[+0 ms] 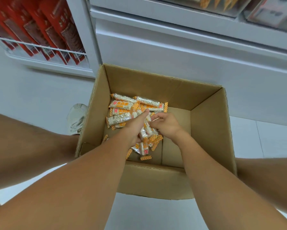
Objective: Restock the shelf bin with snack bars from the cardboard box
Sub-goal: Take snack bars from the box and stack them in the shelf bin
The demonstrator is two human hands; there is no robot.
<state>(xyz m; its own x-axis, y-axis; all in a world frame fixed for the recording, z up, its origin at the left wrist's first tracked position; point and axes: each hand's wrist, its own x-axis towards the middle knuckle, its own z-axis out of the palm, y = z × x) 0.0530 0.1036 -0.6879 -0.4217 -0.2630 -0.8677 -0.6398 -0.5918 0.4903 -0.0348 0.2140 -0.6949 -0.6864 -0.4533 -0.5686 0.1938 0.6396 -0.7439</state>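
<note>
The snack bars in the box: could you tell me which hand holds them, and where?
Both: the left hand and right hand grip a bundle of snack bars around its middle.

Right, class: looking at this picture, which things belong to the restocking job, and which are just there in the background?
Part of the job:
- cardboard box
- snack bars inside it
- left hand, gripping a bunch of bars
- right hand, curled around the same bunch

Just there:
- red packets in the wire basket
- shoe beside the box
- white shelving unit
</note>
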